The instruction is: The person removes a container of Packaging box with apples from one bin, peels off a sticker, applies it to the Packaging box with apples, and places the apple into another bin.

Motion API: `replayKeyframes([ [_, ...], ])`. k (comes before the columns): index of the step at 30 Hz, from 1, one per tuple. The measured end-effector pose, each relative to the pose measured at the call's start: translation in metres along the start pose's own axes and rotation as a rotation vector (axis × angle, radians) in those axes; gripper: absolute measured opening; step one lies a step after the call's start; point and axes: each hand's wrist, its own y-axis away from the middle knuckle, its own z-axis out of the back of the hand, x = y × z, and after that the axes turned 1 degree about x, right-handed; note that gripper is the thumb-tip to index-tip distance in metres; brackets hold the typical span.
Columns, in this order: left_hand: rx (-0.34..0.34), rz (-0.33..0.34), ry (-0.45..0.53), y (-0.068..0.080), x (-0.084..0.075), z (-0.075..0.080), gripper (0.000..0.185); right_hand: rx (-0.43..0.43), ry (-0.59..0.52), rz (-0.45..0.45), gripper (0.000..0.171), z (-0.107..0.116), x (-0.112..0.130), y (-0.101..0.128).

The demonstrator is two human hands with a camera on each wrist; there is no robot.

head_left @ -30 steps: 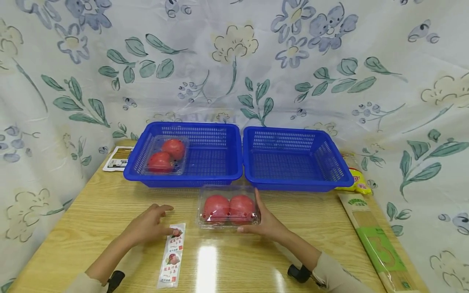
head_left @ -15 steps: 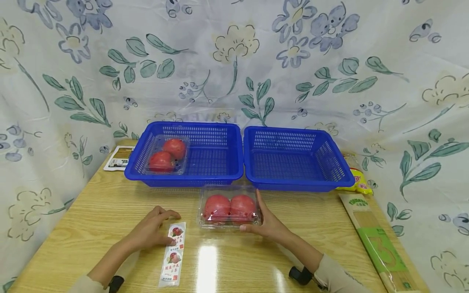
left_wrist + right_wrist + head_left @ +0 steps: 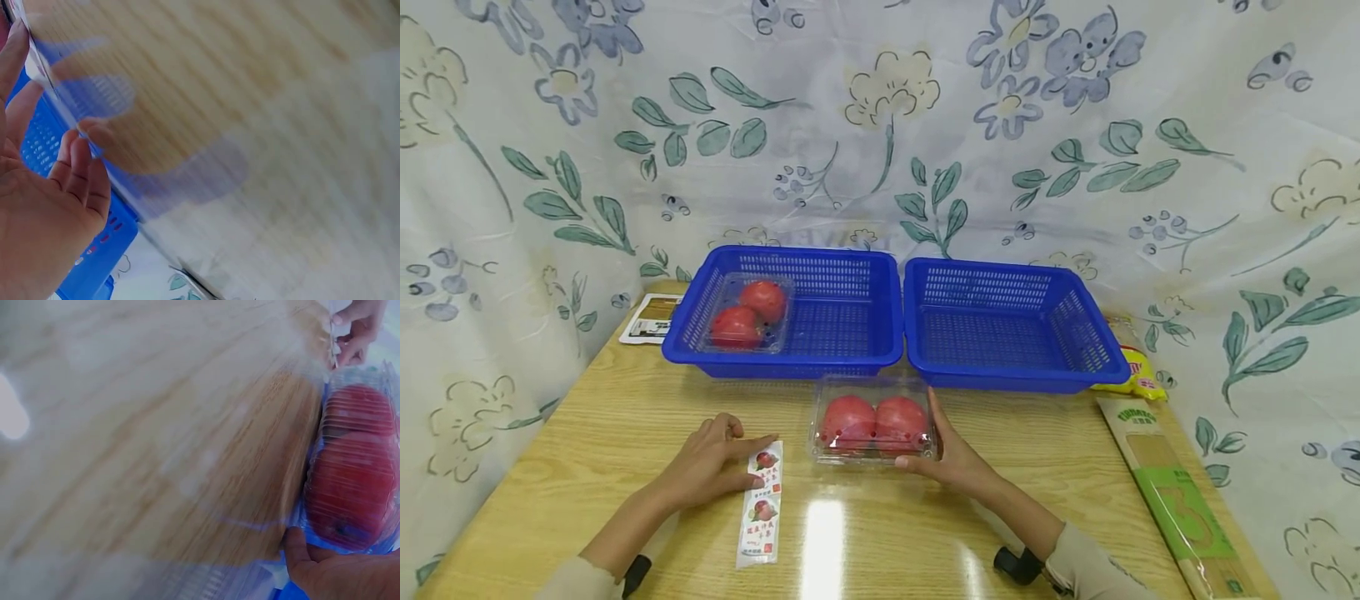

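A: From the head view we log the left hand [image 3: 711,460], fingers straight, resting on the long printed paper label strip [image 3: 761,502], lower centre. The left wrist view is too blurred to show it.

B: We note the right hand [image 3: 950,456], thumb and fingers gripping the clear plastic clamshell of two red tomatoes [image 3: 873,423], mid-frame. Two blue perforated plastic baskets [image 3: 1012,324] sit behind it on the glossy wood-grain table [image 3: 587,433].

Both wrist views are motion-blurred, the label strip's [image 3: 762,502] print is too small to read, and the noodle packet [image 3: 1180,508] is cut off by the frame's bottom edge.
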Motion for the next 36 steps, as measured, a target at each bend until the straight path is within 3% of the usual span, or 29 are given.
replayKeyframes([
  [8,-0.003,0.072,0.185,-0.006,-0.002,-0.001,0.049,0.035,-0.062,0.029,0.121,0.001,-0.003,0.000],
  [13,0.033,0.107,0.249,-0.008,-0.004,0.000,0.045,0.039,-0.067,0.041,0.120,0.002,-0.003,0.000],
  [23,0.210,0.151,0.478,-0.012,0.000,0.004,0.033,-0.063,0.001,0.028,0.112,0.006,0.004,0.006],
  [27,0.230,0.166,0.612,-0.012,0.000,0.012,0.035,-0.156,0.063,0.108,0.107,0.009,0.008,0.008],
  [31,0.241,0.189,0.775,-0.017,-0.008,0.032,0.032,-0.299,0.140,0.242,0.098,0.011,0.017,0.010],
  [36,0.255,0.183,0.841,-0.028,-0.028,0.057,0.031,-0.406,0.209,0.419,0.086,0.007,0.031,0.013],
])
